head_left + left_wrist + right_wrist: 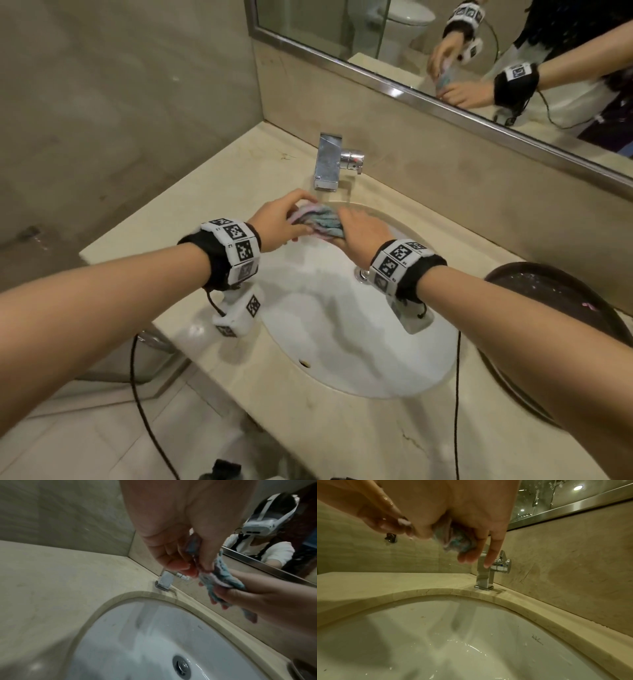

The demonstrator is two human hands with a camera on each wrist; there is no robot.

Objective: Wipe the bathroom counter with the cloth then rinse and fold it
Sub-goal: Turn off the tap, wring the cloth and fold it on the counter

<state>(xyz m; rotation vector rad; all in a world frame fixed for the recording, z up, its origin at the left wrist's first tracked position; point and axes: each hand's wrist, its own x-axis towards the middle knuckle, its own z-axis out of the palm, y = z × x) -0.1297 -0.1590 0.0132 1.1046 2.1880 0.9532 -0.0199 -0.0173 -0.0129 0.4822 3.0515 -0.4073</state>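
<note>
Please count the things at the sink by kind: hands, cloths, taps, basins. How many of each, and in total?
Hands: 2, the left hand and the right hand, both gripping the cloth
Cloths: 1, the cloth
Taps: 1, the tap
Basins: 1, the basin
Total: 5

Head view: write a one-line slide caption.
Both hands, left and right, wring a cloth over the sink, below the tap.

Most of the cloth [317, 222] is hidden inside the left hand [279, 224] and right hand [363, 236]. The right forearm covers part of a dark round object [548, 291] at the right, which the frame's edge cuts off, so what it is cannot be told.
</note>
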